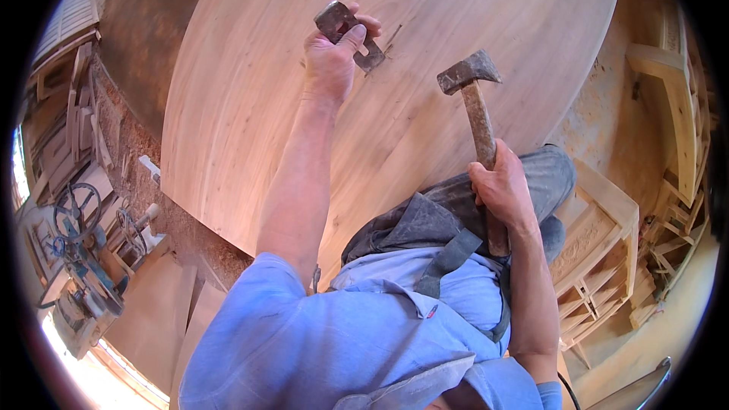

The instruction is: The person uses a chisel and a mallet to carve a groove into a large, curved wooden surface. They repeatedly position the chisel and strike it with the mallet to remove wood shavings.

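My left hand [332,64] is closed around a dark, worn metal piece [333,20] with a square opening, thumb across its middle. It is held over the broad pale wooden panel [250,106]; whether it touches the wood I cannot tell. In my right hand [503,188] is a hatchet [468,73] with a wooden handle, gripped along the lower handle near my knee. Its head is up, flared blade to the right and blunt end to the left, apart from the metal piece. A short dark mark or sliver shows on the panel beside my left fingers.
Carved wooden furniture frames [596,235] stand close on my right, and a curved wooden piece [672,106] lies farther right. Machinery with handwheels [76,209] is at the left, near stacked boards [72,118]. Sawdust [190,228] covers the floor along the panel's left edge.
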Motion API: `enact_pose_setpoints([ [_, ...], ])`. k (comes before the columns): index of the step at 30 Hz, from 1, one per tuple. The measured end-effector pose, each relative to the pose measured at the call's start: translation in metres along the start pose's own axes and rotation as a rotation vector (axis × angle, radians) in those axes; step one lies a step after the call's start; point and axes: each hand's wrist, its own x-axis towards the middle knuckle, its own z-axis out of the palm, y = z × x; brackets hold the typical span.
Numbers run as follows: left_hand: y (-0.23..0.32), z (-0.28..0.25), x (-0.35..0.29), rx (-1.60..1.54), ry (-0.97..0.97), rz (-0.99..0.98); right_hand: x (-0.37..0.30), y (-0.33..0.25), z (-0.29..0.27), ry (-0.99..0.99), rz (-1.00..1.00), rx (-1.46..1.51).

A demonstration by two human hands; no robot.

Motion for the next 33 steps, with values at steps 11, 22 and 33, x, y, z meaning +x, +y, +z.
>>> enact_pose_setpoints([
  [11, 0.000, -0.002, -0.024, 0.109, 0.073, -0.012, 0.002, 0.004, 0.002, 0.016, -0.019, -0.052],
  [22, -0.036, 0.004, -0.041, 0.217, 0.038, 0.043, -0.039, -0.082, 0.003, 0.400, -0.900, -0.262],
  [33, -0.028, 0.006, -0.032, 0.500, -0.025, 0.048, -0.017, -0.089, -0.005, 0.190, -0.654, -0.605],
])
